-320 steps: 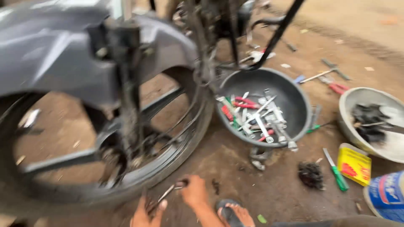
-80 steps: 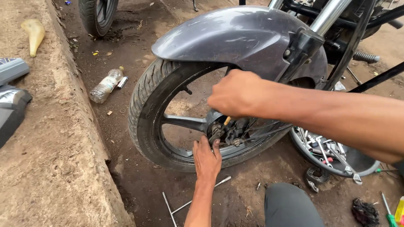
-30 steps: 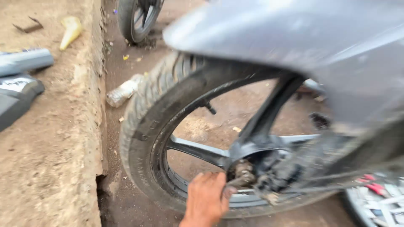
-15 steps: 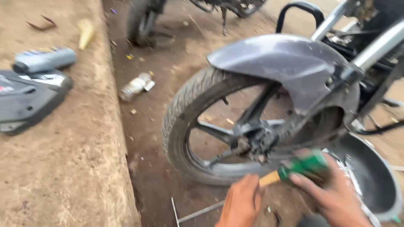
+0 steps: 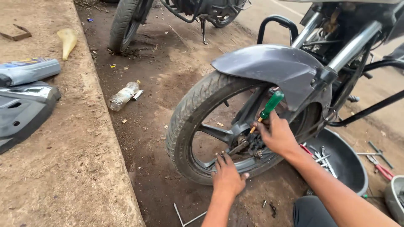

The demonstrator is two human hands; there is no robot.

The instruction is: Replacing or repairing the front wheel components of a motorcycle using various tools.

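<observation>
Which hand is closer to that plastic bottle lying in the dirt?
Left. The left hand rests low on the wheel, right of the bottle; the right hand is farther right, at the hub.

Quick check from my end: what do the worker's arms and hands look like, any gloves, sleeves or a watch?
Both are bare. The left hand and right hand wear no gloves, and no ring, watch or band shows. Both forearms are uncovered as far as the picture edge, with no sleeve in view.

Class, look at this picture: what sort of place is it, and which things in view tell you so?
Probably an outdoor roadside motorcycle repair spot. A motorcycle front wheel stands on bare dirt, a metal basin of tools sits beside it, and the right hand holds a green-handled screwdriver at the hub.
</observation>
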